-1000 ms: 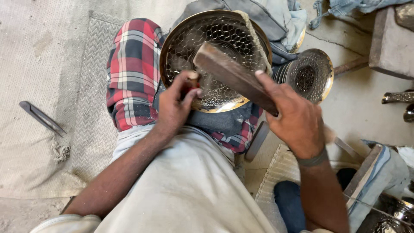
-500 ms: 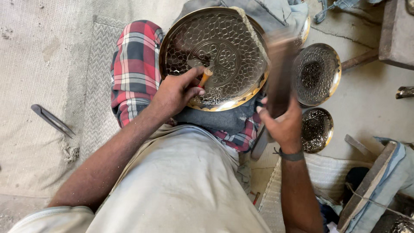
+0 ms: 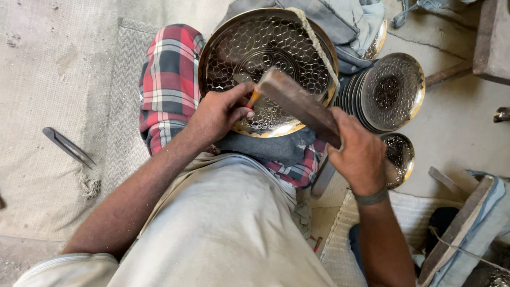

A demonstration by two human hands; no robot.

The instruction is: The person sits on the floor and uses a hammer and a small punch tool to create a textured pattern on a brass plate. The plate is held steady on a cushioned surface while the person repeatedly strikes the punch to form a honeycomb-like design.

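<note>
head view — one camera, worn on the person's head | faces steeply down over chest and lap | close range, hands [image 3: 223, 114] at arm's length | frame spans round hammered brass tray [image 3: 255, 48] to woven floor mat [image 3: 48, 79] — no second view

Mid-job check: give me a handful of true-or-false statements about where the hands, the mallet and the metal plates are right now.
1. The right hand grips a wooden mallet whose head is over the large patterned plate. True.
2. The left hand is empty and flat on the floor. False: it pinches a small orange-tipped punch against the plate.
3. The large patterned plate rests on the person's lap, against the plaid cloth. True.
4. The stack of patterned plates lies to the left of the person. False: it stands on the right side.
5. A thin metal tool lies on the mat at the left. True.
</note>
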